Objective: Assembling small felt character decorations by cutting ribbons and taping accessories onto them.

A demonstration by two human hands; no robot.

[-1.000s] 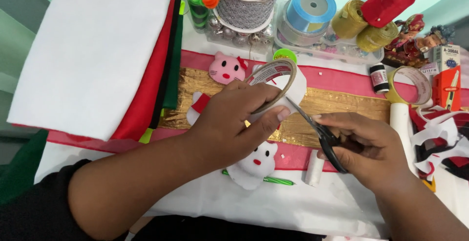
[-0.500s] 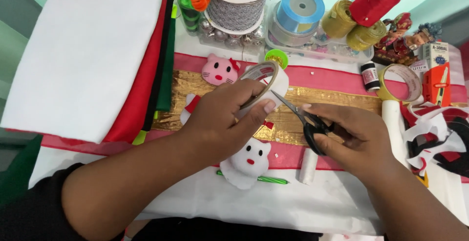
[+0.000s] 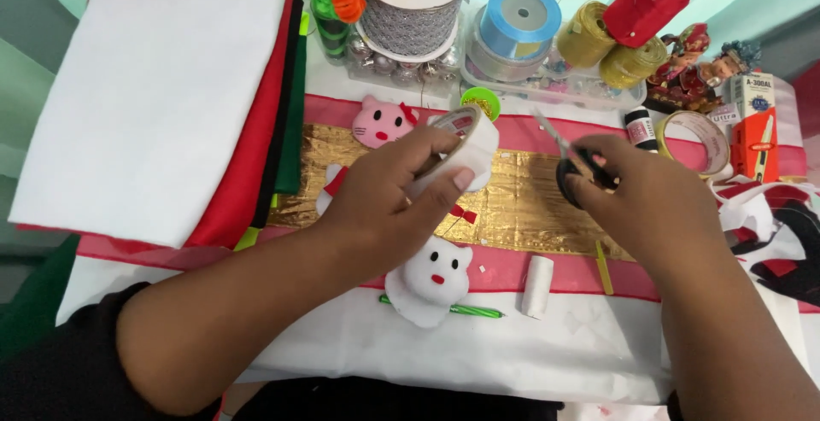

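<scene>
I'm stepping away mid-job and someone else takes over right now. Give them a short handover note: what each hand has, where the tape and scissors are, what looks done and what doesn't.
Left hand: holds the white tape roll raised above the gold strip.
Right hand: grips the black-handled scissors, blades pointing up and left, clear of the roll.
Nearby: white plush cat face below the left hand, pink one above it, small white cylinder and green pen on the cloth.
Done: cannot tell whether a piece of tape has been cut; none shows between roll and blades.
Left: no tape visible on the plush faces or the gold strip.
</scene>
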